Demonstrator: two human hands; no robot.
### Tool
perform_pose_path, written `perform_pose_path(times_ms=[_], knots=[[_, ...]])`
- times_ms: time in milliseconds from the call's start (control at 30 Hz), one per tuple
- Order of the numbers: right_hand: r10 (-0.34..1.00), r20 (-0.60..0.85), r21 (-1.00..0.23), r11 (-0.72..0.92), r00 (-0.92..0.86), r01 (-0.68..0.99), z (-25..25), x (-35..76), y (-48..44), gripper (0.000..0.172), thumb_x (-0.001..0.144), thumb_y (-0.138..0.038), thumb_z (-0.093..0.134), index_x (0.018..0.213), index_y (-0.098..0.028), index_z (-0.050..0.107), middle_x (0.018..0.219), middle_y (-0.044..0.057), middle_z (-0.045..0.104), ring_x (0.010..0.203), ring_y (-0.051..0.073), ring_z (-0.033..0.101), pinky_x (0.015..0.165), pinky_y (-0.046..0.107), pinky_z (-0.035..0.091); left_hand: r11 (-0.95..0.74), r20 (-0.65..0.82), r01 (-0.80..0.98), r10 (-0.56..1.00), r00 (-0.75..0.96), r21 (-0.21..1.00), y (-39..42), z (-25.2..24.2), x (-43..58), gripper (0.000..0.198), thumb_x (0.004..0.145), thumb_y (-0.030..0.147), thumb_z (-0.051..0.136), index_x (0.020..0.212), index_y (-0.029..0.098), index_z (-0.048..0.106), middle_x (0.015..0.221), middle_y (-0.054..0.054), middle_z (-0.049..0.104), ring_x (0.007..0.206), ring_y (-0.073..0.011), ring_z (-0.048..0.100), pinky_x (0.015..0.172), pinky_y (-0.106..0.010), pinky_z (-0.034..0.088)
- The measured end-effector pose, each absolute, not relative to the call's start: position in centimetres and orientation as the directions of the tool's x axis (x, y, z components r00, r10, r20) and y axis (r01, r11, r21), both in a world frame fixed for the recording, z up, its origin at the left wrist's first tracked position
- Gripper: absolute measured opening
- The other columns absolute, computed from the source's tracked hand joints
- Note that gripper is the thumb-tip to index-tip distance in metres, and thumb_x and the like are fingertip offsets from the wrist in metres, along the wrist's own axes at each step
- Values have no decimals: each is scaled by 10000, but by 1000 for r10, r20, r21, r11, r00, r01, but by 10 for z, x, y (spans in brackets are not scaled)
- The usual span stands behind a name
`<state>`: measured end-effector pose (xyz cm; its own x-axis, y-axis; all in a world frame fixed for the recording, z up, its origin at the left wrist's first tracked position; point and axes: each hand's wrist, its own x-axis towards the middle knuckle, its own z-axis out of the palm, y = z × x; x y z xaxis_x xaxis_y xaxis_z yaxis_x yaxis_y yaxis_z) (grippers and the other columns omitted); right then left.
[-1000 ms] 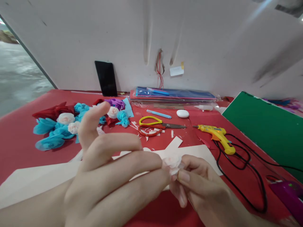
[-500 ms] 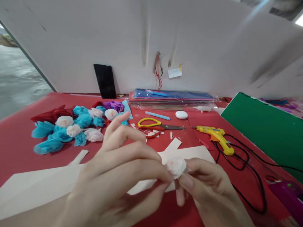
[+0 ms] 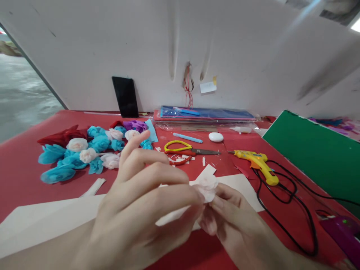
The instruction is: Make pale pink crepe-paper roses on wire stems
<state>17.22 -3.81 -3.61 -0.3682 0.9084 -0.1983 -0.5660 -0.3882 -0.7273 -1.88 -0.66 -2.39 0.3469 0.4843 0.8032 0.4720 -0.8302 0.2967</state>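
Observation:
A small pale pink paper flower (image 3: 208,183) is pinched between both hands low in the middle of the head view. My left hand (image 3: 149,198) has thumb and forefinger closed on the flower's left side, its little finger raised. My right hand (image 3: 233,212) grips the flower's base from the right with thumb and fingers. Beneath the hands lie sheets of cream paper (image 3: 56,221) and a folded strip (image 3: 208,170). The lower end of the flower is hidden by the fingers.
Blue, white, red and purple paper flowers (image 3: 99,143) are heaped at left. Scissors (image 3: 206,152), paper scraps and a yellow glue gun (image 3: 260,161) with a black cord lie beyond the hands. A green board (image 3: 315,157) leans at right; a black phone (image 3: 125,97) stands against the white wall.
The flower has been tipped and raised slightly, shifting a little left with my right hand. My left fingers have curled in a bit more around its edge. Both hands keep hold.

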Motion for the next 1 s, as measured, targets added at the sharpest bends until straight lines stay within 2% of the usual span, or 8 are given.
perform_pose_path(times_ms=[133, 267, 367, 467, 633, 733, 867, 1000], knots=[[884, -171, -722, -412, -434, -555, -41, 174, -37, 229, 849, -393, 904, 780, -217, 776, 635, -43, 640, 641, 93, 567, 719, 209, 466, -833, 805, 539, 403, 436, 124, -3, -20, -28, 156, 982, 191, 650, 996, 346, 643, 850, 78, 663, 902, -165, 593, 1289, -349, 306], [846, -100, -776, -396, -523, -491, -50, 177, -33, 424, 902, -442, 828, 605, -199, 647, 551, -56, 474, 606, 114, 476, 704, 245, 420, -862, 797, 503, 342, 498, 55, -4, -19, -29, 176, 964, 124, 643, 987, 297, 663, 879, 58, 647, 940, -158, 568, 1321, -383, 270], [828, -99, -793, -401, -552, -458, -55, 176, -30, 479, 904, -489, 807, 571, -206, 613, 521, -62, 432, 583, 123, 426, 720, 271, 411, -865, 847, 496, 319, 426, 76, -6, -23, -26, 163, 991, 133, 635, 926, 277, 677, 900, 51, 659, 959, -162, 564, 1324, -404, 262], [819, -103, -799, -407, -565, -443, -58, 176, -29, 354, 903, -502, 807, 705, -223, 715, 530, -63, 472, 596, 134, 461, 756, 280, 427, -852, 870, 507, 342, 354, 129, -6, -24, -25, 219, 1058, 181, 567, 885, 269, 669, 922, 45, 666, 998, -169, 552, 1323, -464, 244], [814, -59, -797, -387, -578, -463, -57, 175, -30, 310, 939, -455, 785, 733, -227, 741, 539, -70, 437, 587, 124, 440, 752, 246, 448, -888, 777, 458, 315, 545, 39, -5, -17, -36, 93, 1029, 231, 676, 953, 284, 671, 966, 61, 720, 995, -156, 550, 1340, -380, 201], [811, -38, -796, -378, -584, -472, -53, 174, -30, 282, 936, -390, 793, 725, -211, 744, 545, -75, 415, 567, 111, 372, 726, 218, 447, -878, 823, 469, 334, 460, 94, -8, -17, -34, 195, 1066, 207, 598, 891, 282, 643, 903, 71, 726, 975, -147, 579, 1318, -392, 270], [790, 26, -837, -318, -613, -445, -52, 172, -28, 327, 957, -423, 772, 708, -214, 736, 538, -89, 412, 475, 81, 290, 651, 215, 450, -886, 866, 445, 319, 384, 129, -11, -23, -25, 249, 1068, 129, 539, 876, 275, 603, 832, 106, 710, 913, -111, 594, 1319, -365, 292], [770, 120, -893, -193, -627, -407, -58, 175, -20, 392, 964, -443, 771, 653, -205, 756, 540, -52, 509, 473, 93, 417, 591, 242, 460, -877, 834, 460, 356, 422, 142, -10, -25, -25, 224, 1021, 125, 539, 882, 290, 603, 807, 119, 724, 925, -132, 588, 1340, -388, 216]])
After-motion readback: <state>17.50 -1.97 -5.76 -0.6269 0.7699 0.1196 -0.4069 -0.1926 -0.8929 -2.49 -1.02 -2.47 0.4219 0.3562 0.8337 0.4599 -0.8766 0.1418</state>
